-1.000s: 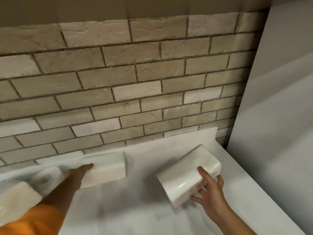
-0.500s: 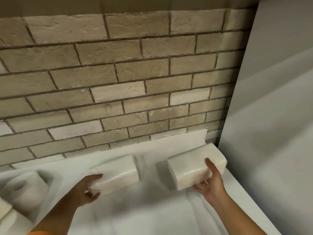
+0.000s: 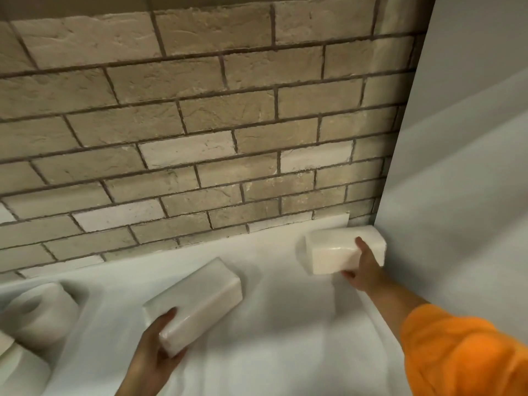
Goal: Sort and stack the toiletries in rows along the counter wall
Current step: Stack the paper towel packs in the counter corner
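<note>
Brick wall [image 3: 200, 110] is filling the top of the head view, tan blocks with a few paler ones, and a white counter [image 3: 285, 324] is running along its foot. A plain grey side panel [image 3: 471, 167] is closing off the right, making a corner with the bricks.

Right in that corner, the right pack [image 3: 334, 250], a white block in shiny wrap, is sitting lengthwise along the wall. Its far end is pressing up against the grey panel. Whether its back is touching the bricks, I cannot tell.

The right hand [image 3: 363, 270] is gripping that pack at its front. The thumb is lying on the front face and the fingers are curling under the lower edge, clamped on it. An orange sleeve [image 3: 463, 352] is covering the arm behind.

Over to the left, the left pack [image 3: 197, 298] is lying at a slant, well apart from the first one, its far end pointing up towards the wall. The left hand [image 3: 155, 347] is holding its near end, thumb on top and fingers wrapping round underneath, tight on the wrap. Whether this pack is resting on the counter or hanging just above it, I cannot tell.

At the far left, a toilet roll [image 3: 43, 312] is lying blurred on the counter, and another roll [image 3: 17, 364] is showing just below it at the edge.
</note>
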### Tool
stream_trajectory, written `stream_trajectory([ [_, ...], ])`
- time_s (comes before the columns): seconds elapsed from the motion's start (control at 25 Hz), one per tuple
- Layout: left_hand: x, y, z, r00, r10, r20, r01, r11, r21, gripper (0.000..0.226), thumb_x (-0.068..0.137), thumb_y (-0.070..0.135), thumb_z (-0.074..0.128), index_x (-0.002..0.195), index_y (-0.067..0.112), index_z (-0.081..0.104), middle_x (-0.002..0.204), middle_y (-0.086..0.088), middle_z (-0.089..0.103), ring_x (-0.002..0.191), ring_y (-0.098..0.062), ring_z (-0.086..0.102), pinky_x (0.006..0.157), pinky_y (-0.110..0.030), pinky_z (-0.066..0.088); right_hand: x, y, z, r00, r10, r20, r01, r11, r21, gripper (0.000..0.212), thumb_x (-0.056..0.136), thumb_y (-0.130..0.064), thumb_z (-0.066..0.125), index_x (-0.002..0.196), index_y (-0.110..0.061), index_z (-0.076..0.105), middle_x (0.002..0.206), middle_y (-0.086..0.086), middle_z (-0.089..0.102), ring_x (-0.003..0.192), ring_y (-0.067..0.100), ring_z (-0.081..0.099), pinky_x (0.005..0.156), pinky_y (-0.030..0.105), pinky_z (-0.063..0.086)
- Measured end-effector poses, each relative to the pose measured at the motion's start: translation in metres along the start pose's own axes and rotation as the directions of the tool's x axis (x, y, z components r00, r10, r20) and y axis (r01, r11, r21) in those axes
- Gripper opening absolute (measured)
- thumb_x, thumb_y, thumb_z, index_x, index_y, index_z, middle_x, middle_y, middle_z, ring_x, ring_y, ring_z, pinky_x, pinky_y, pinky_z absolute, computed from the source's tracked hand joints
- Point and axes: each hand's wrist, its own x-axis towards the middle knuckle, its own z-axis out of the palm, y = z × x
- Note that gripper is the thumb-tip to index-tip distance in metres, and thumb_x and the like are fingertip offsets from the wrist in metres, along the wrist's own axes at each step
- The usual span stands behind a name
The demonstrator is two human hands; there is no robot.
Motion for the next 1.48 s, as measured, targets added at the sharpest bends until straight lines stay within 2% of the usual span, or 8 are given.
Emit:
stream_trajectory([
  [0.12, -0.016, -0.01, 0.013, 1.0, 0.021, 0.017, -0.021, 1.0, -0.006, 0.025, 0.085, 0.023, 0.071, 0.109, 0.018, 0.07, 0.103, -0.007, 0.071, 0.097, -0.026, 0.064, 0.085, -0.04, 0.052, 0.025, -0.017, 0.003, 0.998, 0.052, -0.033, -0.052, 0.999, -0.009, 0.063, 0.086, -0.046, 0.076, 0.137, -0.022, 0.047, 0.125, 0.004, 0.056, 0.117, 0.027, 0.056, 0.105, 0.044, 0.049],
  [0.24, -0.025, -0.016, 0.028, 0.998, 0.052, 0.047, -0.053, 0.998, 0.02, 0.024, 0.087, 0.022, 0.069, 0.111, 0.017, 0.068, 0.104, -0.006, 0.071, 0.095, -0.023, 0.064, 0.077, -0.037, 0.051, 0.046, -0.027, 0.004, 0.99, 0.113, -0.078, -0.116, 0.993, -0.026, 0.073, 0.087, -0.051, 0.074, 0.146, -0.018, 0.045, 0.138, 0.004, 0.053, 0.133, 0.025, 0.051, 0.107, 0.038, 0.047],
  [0.44, -0.037, -0.034, 0.045, 0.994, 0.037, 0.099, -0.039, 0.999, 0.012, 0.034, 0.076, 0.024, 0.073, 0.11, 0.021, 0.069, 0.095, -0.003, 0.074, 0.093, -0.023, 0.065, 0.077, -0.039, 0.052, 0.054, -0.039, -0.002, 0.995, 0.09, -0.036, -0.09, 0.996, -0.025, 0.064, 0.094, -0.051, 0.064, 0.147, -0.021, 0.044, 0.118, 0.008, 0.054, 0.13, 0.024, 0.052, 0.11, 0.04, 0.046],
  [0.72, -0.042, -0.063, 0.075, 0.986, -0.021, 0.167, 0.014, 0.999, 0.047, 0.03, 0.079, 0.026, 0.072, 0.108, 0.019, 0.07, 0.087, 0.001, 0.078, 0.095, -0.023, 0.066, 0.087, -0.04, 0.05, -0.009, 0.006, -0.035, 0.976, 0.165, 0.145, -0.149, 0.982, -0.114, 0.023, 0.094, -0.037, 0.062, 0.105, -0.018, 0.054, 0.098, 0.011, 0.053, 0.079, 0.029, 0.054, 0.068, 0.04, 0.053],
  [0.8, -0.043, -0.071, 0.086, 0.981, -0.056, 0.188, 0.043, 0.996, 0.076, 0.034, 0.078, 0.027, 0.075, 0.111, 0.018, 0.071, 0.092, 0.001, 0.078, 0.099, -0.023, 0.067, 0.099, -0.041, 0.047, -0.044, 0.037, -0.045, 0.975, 0.173, 0.141, -0.156, 0.98, -0.127, 0.036, 0.09, -0.043, 0.066, 0.114, -0.018, 0.056, 0.103, 0.011, 0.053, 0.083, 0.031, 0.057, 0.072, 0.044, 0.054],
  [1.0, -0.047, -0.091, 0.118, 0.954, -0.118, 0.277, 0.07, 0.982, 0.177, 0.056, 0.068, 0.038, 0.086, 0.119, 0.019, 0.073, 0.116, -0.002, 0.076, 0.115, -0.022, 0.067, 0.109, -0.044, 0.046, -0.123, 0.103, -0.067, 0.986, 0.148, 0.08, -0.136, 0.98, -0.146, 0.135, 0.03, -0.07, 0.092, 0.146, -0.054, 0.024, 0.138, 0.009, 0.043, 0.123, 0.038, 0.054, 0.093, 0.059, 0.054],
  [1.16, -0.06, -0.107, 0.147, 0.91, -0.167, 0.38, 0.059, 0.958, 0.279, 0.049, 0.08, 0.04, 0.076, 0.122, 0.015, 0.071, 0.117, -0.006, 0.075, 0.11, -0.022, 0.071, 0.093, -0.037, 0.053, -0.141, 0.107, -0.06, 0.973, 0.129, 0.189, -0.112, 0.989, -0.1, 0.097, 0.069, -0.045, 0.085, 0.141, -0.058, 0.021, 0.136, 0.016, 0.058, 0.114, 0.039, 0.066, 0.09, 0.063, 0.056],
  [1.48, -0.056, -0.115, 0.153, 0.894, -0.189, 0.405, 0.026, 0.927, 0.374, 0.063, 0.065, 0.051, 0.082, 0.12, 0.021, 0.072, 0.117, -0.004, 0.075, 0.11, -0.025, 0.07, 0.104, -0.046, 0.051, -0.105, 0.074, -0.065, 1.0, 0.0, 0.028, 0.001, 0.999, -0.034, 0.103, 0.071, -0.026, 0.091, 0.144, -0.047, 0.022, 0.127, 0.017, 0.062, 0.108, 0.039, 0.068, 0.084, 0.062, 0.058],
])
